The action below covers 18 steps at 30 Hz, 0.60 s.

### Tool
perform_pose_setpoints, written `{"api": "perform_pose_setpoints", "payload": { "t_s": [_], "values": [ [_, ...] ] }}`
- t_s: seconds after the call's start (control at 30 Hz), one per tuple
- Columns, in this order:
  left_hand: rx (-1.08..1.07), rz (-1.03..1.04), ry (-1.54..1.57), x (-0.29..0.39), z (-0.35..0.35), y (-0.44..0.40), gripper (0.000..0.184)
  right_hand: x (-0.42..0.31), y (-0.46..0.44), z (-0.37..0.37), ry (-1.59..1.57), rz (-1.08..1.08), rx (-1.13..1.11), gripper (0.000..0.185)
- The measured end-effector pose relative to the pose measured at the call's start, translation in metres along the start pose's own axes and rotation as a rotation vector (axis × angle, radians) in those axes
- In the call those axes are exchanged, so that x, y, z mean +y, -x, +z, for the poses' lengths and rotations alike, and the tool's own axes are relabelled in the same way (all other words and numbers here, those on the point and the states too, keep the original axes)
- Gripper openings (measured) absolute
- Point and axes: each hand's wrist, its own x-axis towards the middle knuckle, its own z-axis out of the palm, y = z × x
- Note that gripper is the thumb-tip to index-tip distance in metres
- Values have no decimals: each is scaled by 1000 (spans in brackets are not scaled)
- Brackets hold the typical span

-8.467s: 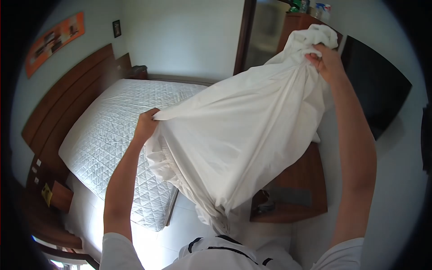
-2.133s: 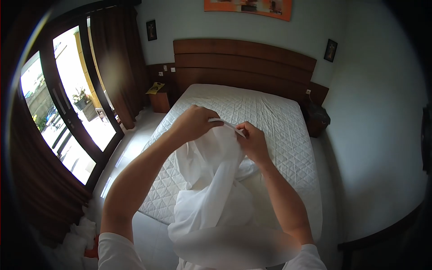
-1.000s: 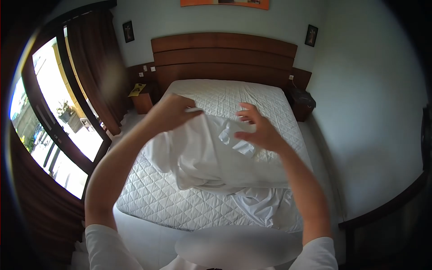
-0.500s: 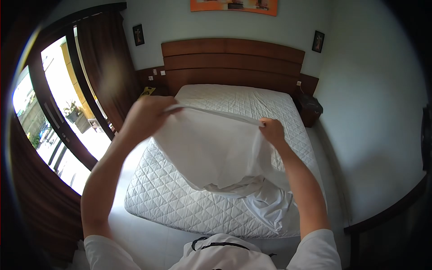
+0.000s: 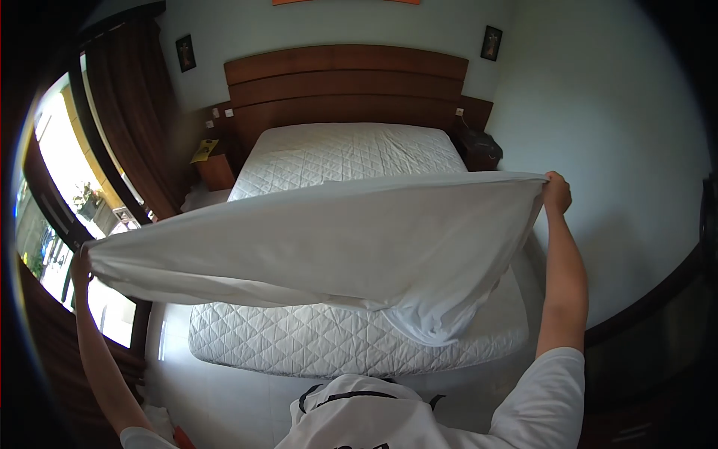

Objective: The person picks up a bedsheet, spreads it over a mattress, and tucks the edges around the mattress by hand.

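A white bed sheet [image 5: 329,236] is stretched wide in the air between my two hands, above the bed. My left hand [image 5: 82,266], far out at the left, is closed on one end of it. At the right, my right hand [image 5: 556,194] grips the other upper corner, a little higher than the left. The sheet's lower part hangs in folds, and a bunched portion rests on the quilted white mattress [image 5: 292,340]. The middle of the mattress is hidden behind the cloth.
A wooden headboard [image 5: 344,86] stands against the back wall. Bedside tables flank it: one on the left [image 5: 215,172] with a yellow item, another on the right [image 5: 479,151]. Brown curtains [image 5: 123,112] and a glass door are on the left. Tiled floor [image 5: 224,389] lies before the bed.
My hands have moved far apart, the left one outward and down, the right one outward. Between them the sheet has spread from a narrow span to a wide one. The view has shifted right and down.
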Motion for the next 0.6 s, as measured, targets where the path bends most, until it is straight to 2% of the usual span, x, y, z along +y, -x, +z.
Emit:
{"api": "perform_pose_setpoints", "payload": {
  "t_s": [0.03, 0.07, 0.1, 0.13, 0.17, 0.2, 0.23, 0.27, 0.3, 0.33, 0.4, 0.47, 0.6],
  "values": [
    [-148, -18, -76, -26, 20, 34, 37, 25, -6, -6, 34, 24, 27, 15],
    [-372, -318, -90, -29, 26, 53, 39, 50, -12, -13, 69, 49, 56, 16],
    [-491, -284, -239, -21, 18, 73, 40, 72, -14, -22, 94, 119, 92, 17],
    [-519, -312, -233, -7, 7, 87, 38, 94, -15, -34, 86, 193, 79, 17],
    [-637, -367, -249, -1, 7, 111, 33, 122, -15, -41, 99, 242, 94, 17],
    [-756, -424, -267, 10, -8, 137, 36, 152, -14, -46, 108, 289, 109, 18],
    [-644, -1050, 489, 29, -5, 157, 42, 173, -9, -50, 66, 354, 138, 19],
    [-122, -1675, 1069, 47, -2, 177, 49, 193, -4, -55, 23, 419, 170, 19],
    [-65, -1595, 1273, 72, -7, 198, 47, 260, -16, -28, -197, 462, 153, 20],
    [-87, -1587, 1305, 97, -15, 207, 47, 321, -27, -3, -412, 514, 146, 22],
    [-159, -1594, 1300, 136, -10, 227, 46, 328, -6, -1, -1231, 830, 211, 25],
    [-223, -1549, 1320, 172, -13, 228, 46, 347, 3, 11, -1440, 902, 153, 27],
    [-314, -1305, 1456, 205, -16, 205, 45, 356, 6, 17, -1261, 760, -80, 27]
  ]
}}
